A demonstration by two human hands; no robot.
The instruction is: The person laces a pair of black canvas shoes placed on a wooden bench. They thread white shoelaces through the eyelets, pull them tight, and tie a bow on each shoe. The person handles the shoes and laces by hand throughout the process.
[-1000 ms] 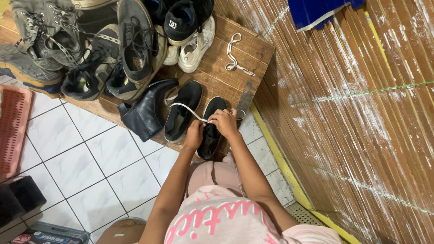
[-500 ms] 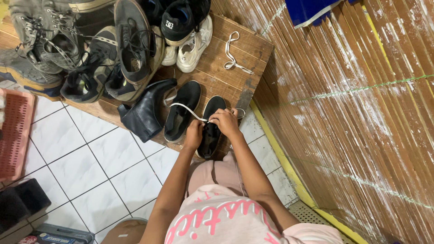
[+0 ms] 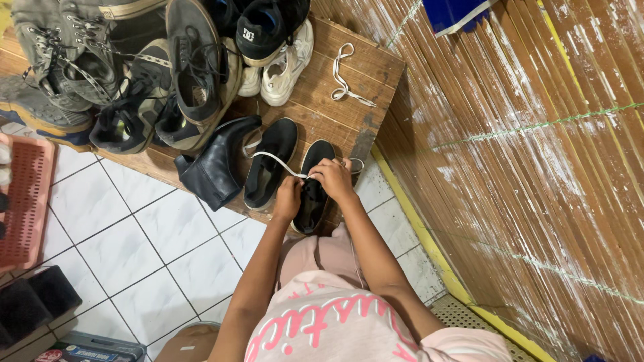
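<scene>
A: Centre frame: our right hand (image 3: pixel 333 178) pinches the white lace (image 3: pixel 276 161) over the black shoe (image 3: pixel 314 188); left hand (image 3: pixel 288 200) clasps the shoe.
B: We should keep it taut.

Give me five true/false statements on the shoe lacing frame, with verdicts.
1. Both hands are on the same black shoe. True: left hand, right hand.
2. The white lace runs from the hands toward the black boot. True.
3. The shoes sit on bare tile. False: they rest on a wooden platform.
4. A second white lace lies loose on the wood. True.
5. The boot stands to the right of the shoe in hand. False: it is to the left, past another black shoe.
</scene>
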